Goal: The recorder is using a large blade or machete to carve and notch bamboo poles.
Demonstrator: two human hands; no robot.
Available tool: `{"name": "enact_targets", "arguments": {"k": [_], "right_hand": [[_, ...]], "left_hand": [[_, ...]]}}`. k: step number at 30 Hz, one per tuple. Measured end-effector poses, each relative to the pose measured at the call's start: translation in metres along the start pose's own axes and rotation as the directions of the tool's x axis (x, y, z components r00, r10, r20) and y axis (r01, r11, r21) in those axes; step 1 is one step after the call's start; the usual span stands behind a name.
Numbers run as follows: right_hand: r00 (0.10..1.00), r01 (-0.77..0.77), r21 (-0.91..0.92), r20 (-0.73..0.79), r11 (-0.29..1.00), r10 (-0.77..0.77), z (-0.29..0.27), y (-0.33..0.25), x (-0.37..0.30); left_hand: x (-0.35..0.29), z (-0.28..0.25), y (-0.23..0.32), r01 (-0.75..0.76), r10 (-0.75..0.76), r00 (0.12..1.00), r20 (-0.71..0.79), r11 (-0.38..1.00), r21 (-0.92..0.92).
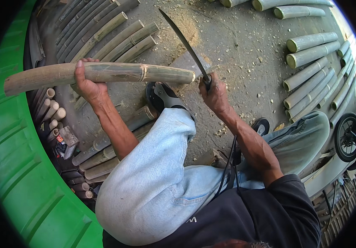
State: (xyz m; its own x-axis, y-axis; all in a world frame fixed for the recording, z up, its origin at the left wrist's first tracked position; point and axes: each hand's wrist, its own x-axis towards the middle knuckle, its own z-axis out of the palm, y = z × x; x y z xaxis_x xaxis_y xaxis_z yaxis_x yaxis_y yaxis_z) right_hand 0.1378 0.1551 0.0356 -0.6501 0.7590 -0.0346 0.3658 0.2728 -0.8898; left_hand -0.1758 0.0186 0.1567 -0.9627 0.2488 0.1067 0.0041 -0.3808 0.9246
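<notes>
My left hand (88, 84) is wrapped round a thick bamboo pole (112, 72), left of its middle. The pole lies level across the view, its cut right end close to my other hand. In my right hand (215, 94) is the dark handle of a machete (185, 41), its long curved blade pointing up and away to the left. The blade stands apart from the pole's end. Below that end, a flat grey slab (189, 62) lies on the ground, partly hidden by the pole and blade.
Several bamboo poles (103, 37) lie at the far left, with more bamboo lengths (314, 53) at the right. Wood chips and sawdust (182, 29) cover the floor. A green corrugated panel (16, 165) curves along the left. A small spoked wheel (347, 137) stands at the right.
</notes>
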Motion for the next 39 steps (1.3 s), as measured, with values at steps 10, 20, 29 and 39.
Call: {"name": "enact_targets", "arguments": {"k": [10, 20, 29, 39], "right_hand": [[0.948, -0.174, -0.276, 0.214, 0.945, 0.237, 0.006, 0.061, -0.025], [0.998, 0.015, -0.28, 0.057, 0.96, 0.001, 0.015, 0.058, -0.028], [0.985, 0.168, -0.019, -0.027, 0.986, -0.168, -0.003, -0.024, -0.001], [0.993, 0.003, -0.184, 0.115, 0.983, 0.019, 0.003, 0.007, -0.005]], "left_hand": [[0.006, 0.007, -0.011, 0.073, -0.025, 0.948, -0.317, 0.988, 0.139], [0.006, 0.015, -0.027, 0.075, 0.002, 0.917, -0.399, 0.981, 0.178], [0.003, 0.012, -0.01, 0.099, 0.002, 0.897, -0.441, 0.974, 0.206], [0.006, 0.002, -0.011, 0.138, -0.041, 0.923, -0.382, 0.963, 0.23]]}}
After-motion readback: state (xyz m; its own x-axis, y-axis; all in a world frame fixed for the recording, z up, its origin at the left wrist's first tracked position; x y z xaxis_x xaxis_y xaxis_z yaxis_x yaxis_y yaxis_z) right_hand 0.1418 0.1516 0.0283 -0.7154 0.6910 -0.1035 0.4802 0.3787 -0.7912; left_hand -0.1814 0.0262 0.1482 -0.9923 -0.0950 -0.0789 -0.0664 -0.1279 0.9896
